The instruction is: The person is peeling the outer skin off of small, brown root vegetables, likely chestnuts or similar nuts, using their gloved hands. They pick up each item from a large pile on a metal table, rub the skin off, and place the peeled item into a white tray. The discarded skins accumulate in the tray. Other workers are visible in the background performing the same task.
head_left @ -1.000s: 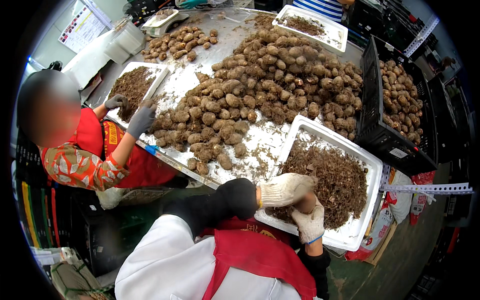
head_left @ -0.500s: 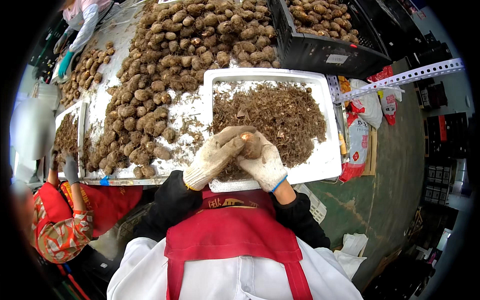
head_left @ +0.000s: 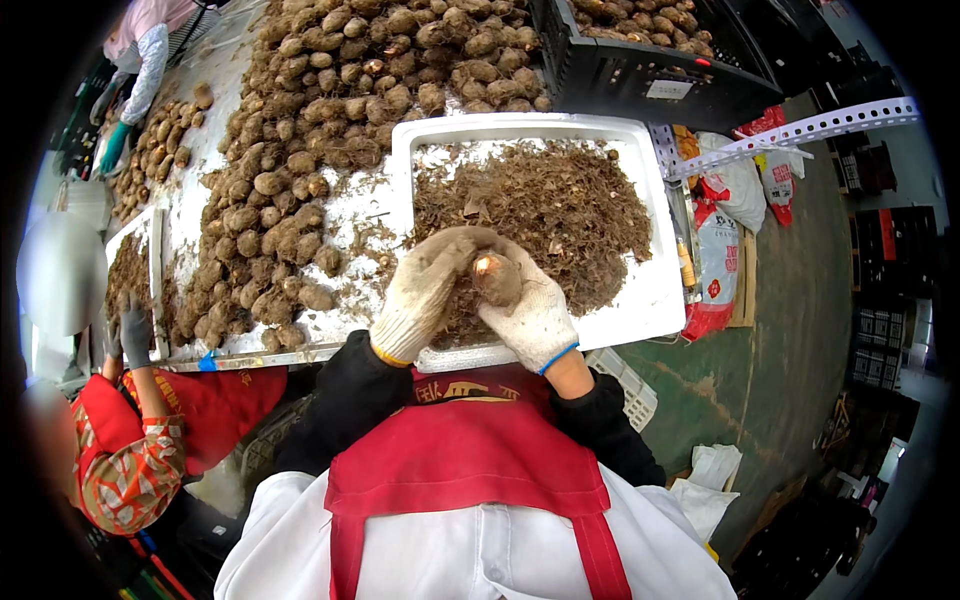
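Note:
My left hand (head_left: 420, 290), in a soiled cream knit glove, curls its fingers around the top and left of a brown, hairy tuber (head_left: 497, 279) with a pale end. My right hand (head_left: 532, 315), gloved likewise, holds it from below and the right. Both are over a white foam tray (head_left: 655, 300) strewn with dry brown fibres and peelings (head_left: 560, 200). A large pile of similar tubers (head_left: 270, 215) lies left of and behind the tray.
A black crate (head_left: 640, 75) of tubers stands back right, beside a perforated metal strut (head_left: 800, 135) and sacks (head_left: 715, 270). A co-worker's gloved hands (head_left: 135, 330) are at another tray (head_left: 155, 275) left. Another co-worker's teal glove (head_left: 113, 145) shows far left.
The head view has swung round since the earliest frame. My hands still hold the tuber over the tray; its pale end shows more since then, and my left fingers have shifted slightly.

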{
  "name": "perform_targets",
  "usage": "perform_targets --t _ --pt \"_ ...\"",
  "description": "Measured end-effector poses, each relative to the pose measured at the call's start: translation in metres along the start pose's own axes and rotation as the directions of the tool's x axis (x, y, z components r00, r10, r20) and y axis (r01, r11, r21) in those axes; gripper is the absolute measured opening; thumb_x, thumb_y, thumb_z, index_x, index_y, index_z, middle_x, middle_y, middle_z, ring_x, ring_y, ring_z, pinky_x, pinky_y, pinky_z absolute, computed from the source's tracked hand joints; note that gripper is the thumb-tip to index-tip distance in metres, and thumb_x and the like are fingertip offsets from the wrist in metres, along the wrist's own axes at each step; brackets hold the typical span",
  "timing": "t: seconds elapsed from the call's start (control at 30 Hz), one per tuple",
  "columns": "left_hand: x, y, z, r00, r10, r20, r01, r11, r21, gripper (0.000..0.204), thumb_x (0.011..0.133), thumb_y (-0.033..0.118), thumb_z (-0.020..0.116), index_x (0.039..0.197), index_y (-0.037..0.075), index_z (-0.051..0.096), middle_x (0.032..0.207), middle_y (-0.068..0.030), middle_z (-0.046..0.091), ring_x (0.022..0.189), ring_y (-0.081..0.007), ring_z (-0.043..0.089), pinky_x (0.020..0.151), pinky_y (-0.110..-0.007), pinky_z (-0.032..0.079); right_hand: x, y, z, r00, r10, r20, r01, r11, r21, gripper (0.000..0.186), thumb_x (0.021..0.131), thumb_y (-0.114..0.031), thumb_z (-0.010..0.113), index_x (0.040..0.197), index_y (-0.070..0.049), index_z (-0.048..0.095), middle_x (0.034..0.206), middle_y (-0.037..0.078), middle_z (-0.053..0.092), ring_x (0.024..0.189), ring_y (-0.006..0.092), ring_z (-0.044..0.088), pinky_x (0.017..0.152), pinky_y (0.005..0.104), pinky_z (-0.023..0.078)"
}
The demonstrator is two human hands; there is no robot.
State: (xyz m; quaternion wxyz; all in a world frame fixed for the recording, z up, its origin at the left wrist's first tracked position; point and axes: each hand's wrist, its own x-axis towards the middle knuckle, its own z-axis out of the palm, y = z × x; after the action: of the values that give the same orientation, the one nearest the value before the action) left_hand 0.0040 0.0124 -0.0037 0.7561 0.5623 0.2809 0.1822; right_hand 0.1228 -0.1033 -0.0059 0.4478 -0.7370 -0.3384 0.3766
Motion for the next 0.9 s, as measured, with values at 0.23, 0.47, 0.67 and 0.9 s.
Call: perform_targets --t 0.23,0.47,0.67,0.9 --pt "0.0 0.018 -0.001 0.999 0.008 0.041 -0.015 0.983 0.182 0.032 0.097 0.017 0.058 0.122 -0.004 0.062 0.11 -0.0095 0.068 0.102 -0.0144 0.061 0.09 -0.029 0.049 0.005 0.012 0.0 0.999 -0.031 -0.011 0.028 0.98 -0.199 0.071 0.075 -0.016 0.075 0.139 -0.004 0.048 0.12 0.018 0.067 0.109 0.029 0.067 0.093 0.0351 0.054" --pt "-0.007 0.012 0.0 1.0 0.031 -0.006 -0.028 0.962 0.271 0.031 0.093 0.007 0.056 0.121 -0.005 0.064 0.108 -0.0108 0.07 0.101 -0.0146 0.064 0.088 -0.028 0.051 0.006 0.007 0.003 1.0 -0.002 -0.001 0.002 0.945 -0.326 0.07 0.076 -0.011 0.075 0.14 -0.004 0.047 0.12 0.016 0.067 0.109 0.0253 0.067 0.093 0.0332 0.054" --pt "-0.013 -0.012 -0.011 0.998 -0.012 -0.068 0.013 1.0 0.006 0.032 0.092 0.005 0.056 0.122 -0.004 0.065 0.11 -0.0102 0.07 0.101 -0.0149 0.064 0.089 -0.029 0.053 0.003 0.026 0.008 0.996 -0.072 0.058 0.062 0.986 0.155 0.064 0.079 0.0 0.069 0.14 -0.001 0.047 0.123 0.011 0.065 0.109 0.0168 0.064 0.094 0.0304 0.053" --pt "-0.014 0.016 -0.002 0.993 -0.072 -0.088 0.084 0.987 0.14 0.029 0.096 0.012 0.062 0.119 -0.005 0.064 0.106 -0.008 0.069 0.097 -0.0106 0.062 0.085 -0.026 0.051 0.008 0.024 0.006 0.996 0.035 0.079 -0.036 0.999 0.009 0.066 0.079 -0.001 0.07 0.14 0.0 0.047 0.122 0.011 0.065 0.108 0.0166 0.064 0.094 0.0295 0.053"
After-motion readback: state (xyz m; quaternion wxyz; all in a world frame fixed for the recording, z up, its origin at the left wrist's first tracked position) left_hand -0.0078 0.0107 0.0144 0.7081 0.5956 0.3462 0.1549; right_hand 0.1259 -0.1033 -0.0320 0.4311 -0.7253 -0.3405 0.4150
